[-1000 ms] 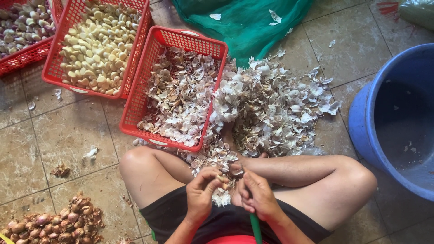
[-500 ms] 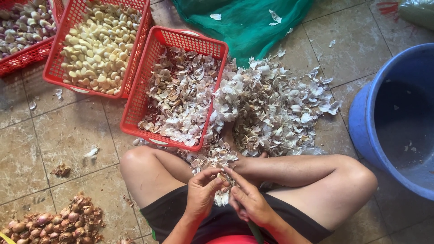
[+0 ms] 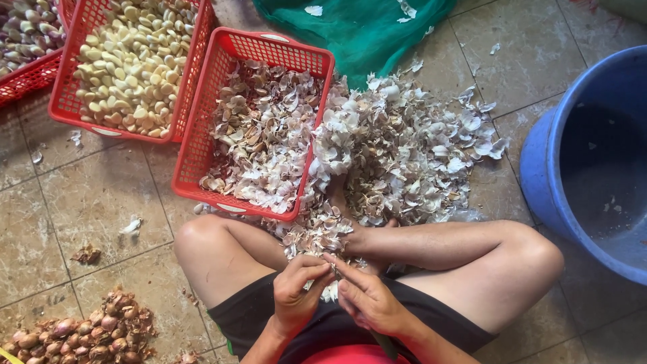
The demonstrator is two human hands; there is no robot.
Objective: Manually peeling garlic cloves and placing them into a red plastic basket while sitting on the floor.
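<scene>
I sit cross-legged on a tiled floor. My left hand [image 3: 296,291] pinches a small garlic clove at its fingertips over my lap. My right hand [image 3: 367,298] grips a thin knife with a green handle [image 3: 385,342], its blade tip against the clove. The clove is mostly hidden by my fingers. A big heap of papery garlic skins [image 3: 404,152] lies on the floor just beyond my shins. A red basket of skins [image 3: 259,131] stands ahead to the left, and beside it a red basket of peeled cloves [image 3: 131,61].
A third red basket with unpeeled purple cloves [image 3: 27,34] is at the far left edge. A pile of unpeeled bulbs [image 3: 81,330] lies by my left knee. A large blue tub [image 3: 593,168] stands at the right, a green net bag [image 3: 357,27] at the top.
Both hands have shifted slightly on the clove, fingers working around it. The knife handle now points down toward my lap. The camera view is unchanged otherwise.
</scene>
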